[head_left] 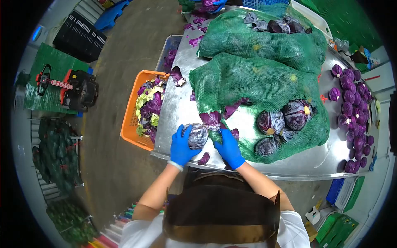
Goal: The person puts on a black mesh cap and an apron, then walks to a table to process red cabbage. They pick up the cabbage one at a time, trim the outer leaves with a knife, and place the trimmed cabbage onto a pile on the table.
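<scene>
My left hand point(182, 145), in a blue glove, wraps round the left side of a dark red cabbage point(197, 136) near the table's front edge. To its right is my right hand point(229, 149), also gloved in blue, its fingers pointing up by a loose purple leaf point(211, 120); what its fingertips hold, if anything, is too small to tell. A green mesh sack point(248, 82) lies just beyond. At its open end rest several unpeeled cabbages point(271, 122). A small leaf piece point(204, 158) lies between my hands.
An orange crate point(127, 120) of leaf scraps stands left of the metal table point(175, 103). Another full mesh sack point(264, 45) lies farther back. Several peeled cabbages point(348, 97) line the right side. A co-worker's blue-gloved hand point(219, 3) shows at the top.
</scene>
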`<state>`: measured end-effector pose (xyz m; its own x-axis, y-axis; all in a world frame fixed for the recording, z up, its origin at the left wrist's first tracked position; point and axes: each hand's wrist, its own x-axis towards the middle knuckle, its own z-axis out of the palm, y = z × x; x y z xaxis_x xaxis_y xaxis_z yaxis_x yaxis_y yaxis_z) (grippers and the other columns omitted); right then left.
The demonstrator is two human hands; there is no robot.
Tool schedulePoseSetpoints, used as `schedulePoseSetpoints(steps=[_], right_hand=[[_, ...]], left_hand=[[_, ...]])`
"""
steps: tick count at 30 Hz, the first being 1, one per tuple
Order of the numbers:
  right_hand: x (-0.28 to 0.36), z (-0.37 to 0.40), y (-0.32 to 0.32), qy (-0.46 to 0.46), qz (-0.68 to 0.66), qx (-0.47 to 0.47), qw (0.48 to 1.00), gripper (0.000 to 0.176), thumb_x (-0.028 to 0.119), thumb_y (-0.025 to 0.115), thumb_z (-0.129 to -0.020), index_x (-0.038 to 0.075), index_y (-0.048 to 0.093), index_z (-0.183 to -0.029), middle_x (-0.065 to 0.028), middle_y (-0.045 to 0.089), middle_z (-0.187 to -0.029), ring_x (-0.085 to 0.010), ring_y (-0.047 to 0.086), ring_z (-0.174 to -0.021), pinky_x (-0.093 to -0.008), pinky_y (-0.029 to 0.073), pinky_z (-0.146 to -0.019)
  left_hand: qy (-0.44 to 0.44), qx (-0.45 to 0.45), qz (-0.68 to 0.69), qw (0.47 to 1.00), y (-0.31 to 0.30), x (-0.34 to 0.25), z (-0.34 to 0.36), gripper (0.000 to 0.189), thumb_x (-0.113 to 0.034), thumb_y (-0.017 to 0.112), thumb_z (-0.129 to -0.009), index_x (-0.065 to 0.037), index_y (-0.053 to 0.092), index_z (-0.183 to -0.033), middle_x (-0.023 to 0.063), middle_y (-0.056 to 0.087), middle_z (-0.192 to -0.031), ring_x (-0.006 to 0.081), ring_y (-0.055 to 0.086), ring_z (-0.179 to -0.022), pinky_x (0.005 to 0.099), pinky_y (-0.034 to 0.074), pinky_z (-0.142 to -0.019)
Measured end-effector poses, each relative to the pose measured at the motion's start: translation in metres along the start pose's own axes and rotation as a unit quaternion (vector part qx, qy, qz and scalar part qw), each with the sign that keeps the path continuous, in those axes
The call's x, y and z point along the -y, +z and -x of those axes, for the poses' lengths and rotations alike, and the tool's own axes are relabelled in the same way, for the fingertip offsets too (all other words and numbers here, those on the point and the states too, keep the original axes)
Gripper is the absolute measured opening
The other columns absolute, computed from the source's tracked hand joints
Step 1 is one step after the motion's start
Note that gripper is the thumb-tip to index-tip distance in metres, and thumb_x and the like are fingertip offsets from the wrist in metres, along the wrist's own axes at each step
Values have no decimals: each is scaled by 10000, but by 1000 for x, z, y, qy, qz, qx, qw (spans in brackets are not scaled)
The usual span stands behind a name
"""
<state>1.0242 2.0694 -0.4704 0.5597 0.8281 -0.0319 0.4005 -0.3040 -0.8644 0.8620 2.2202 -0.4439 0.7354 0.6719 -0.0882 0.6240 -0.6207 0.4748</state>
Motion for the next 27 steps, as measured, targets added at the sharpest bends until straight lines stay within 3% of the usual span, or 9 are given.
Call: schedulePoseSetpoints(steps=[2, 3, 6, 7, 12, 16, 22, 25, 27], right_hand=[[-32, 10, 14, -103, 36, -8, 994, 420, 130, 651, -884, 11, 523, -1266, -243, 609, -1179, -431, 605, -1048, -472, 499, -877], [-27, 9, 14, -180, 43, -59, 981, 375, 94, 606, -912, 58, 550, -1281, -177, 674, -960, -388, 649, -767, -434, 535, -700], [-11, 30, 2, -35, 92, 85, 991, 380, 145, 609, -923, 90, 555, -1295, -187, 682, -1010, -394, 663, -790, -454, 543, -701], [-16, 31, 7, -22, 89, 74, 993, 402, 179, 596, -938, 115, 540, -1331, -188, 686, -1031, -396, 670, -786, -480, 542, -672], [-19, 16, 11, 1, 176, 104, 979, 305, 176, 585, -915, 91, 556, -1206, -200, 676, -933, -393, 662, -719, -502, 527, -619], [-25, 18, 16, 11, 205, 127, 970, 194, 164, 570, -898, 64, 542, -1062, -206, 668, -859, -398, 657, -682, -513, 521, -592], [-32, 0, 18, 26, 199, 193, 960, 134, 118, 514, -916, 38, 537, -1022, -224, 664, -819, -411, 662, -697, -526, 521, -615], [-44, -18, 35, 14, 211, 153, 965, 124, 90, 480, -927, 20, 544, -1007, -234, 664, -813, -417, 662, -704, -532, 520, -626], [-44, -20, 33, 8, 199, 174, 964, 128, 82, 474, -927, 12, 550, -1003, -236, 667, -814, -416, 665, -708, -530, 523, -630]], left_hand=[[-6, -3, 16, 1000, 5, 2, 0, 991, -371, 920, -579, -126, 459, -1422, 263, 363, -1461, 470, 460, -1239, 489, 411, -1075], [-6, 2, 31, 999, 5, 3, -3, 1007, -377, 922, -576, -121, 448, -1427, 266, 356, -1467, 470, 454, -1253, 489, 407, -1079], [8, 4, 106, 994, 20, 6, -2, 1071, -397, 915, -583, -107, 377, -1463, 265, 327, -1495, 461, 409, -1322, 494, 397, -1087], [9, 0, 103, 995, 24, 2, -2, 1080, -396, 909, -589, -123, 356, -1476, 251, 315, -1506, 457, 399, -1327, 500, 404, -1079], [15, 4, 74, 997, 28, -6, 0, 1125, -372, 896, -589, -106, 303, -1507, 213, 310, -1523, 449, 385, -1328, 509, 419, -1063], [18, 15, 73, 997, 30, -7, 0, 1079, -378, 882, -575, -86, 367, -1477, 209, 319, -1523, 452, 384, -1311, 514, 423, -1058], [28, 19, 78, 996, 34, 2, -2, 1056, -392, 882, -582, -66, 399, -1464, 218, 348, -1506, 440, 401, -1323, 500, 416, -1072], [4, 23, 93, 995, 33, 0, -7, 1066, -395, 891, -582, -56, 398, -1464, 226, 355, -1501, 427, 407, -1341, 487, 409, -1086], [4, 23, 112, 993, 32, 3, -9, 1079, -388, 903, -573, -56, 395, -1466, 228, 365, -1494, 423, 409, -1348, 480, 403, -1096]])
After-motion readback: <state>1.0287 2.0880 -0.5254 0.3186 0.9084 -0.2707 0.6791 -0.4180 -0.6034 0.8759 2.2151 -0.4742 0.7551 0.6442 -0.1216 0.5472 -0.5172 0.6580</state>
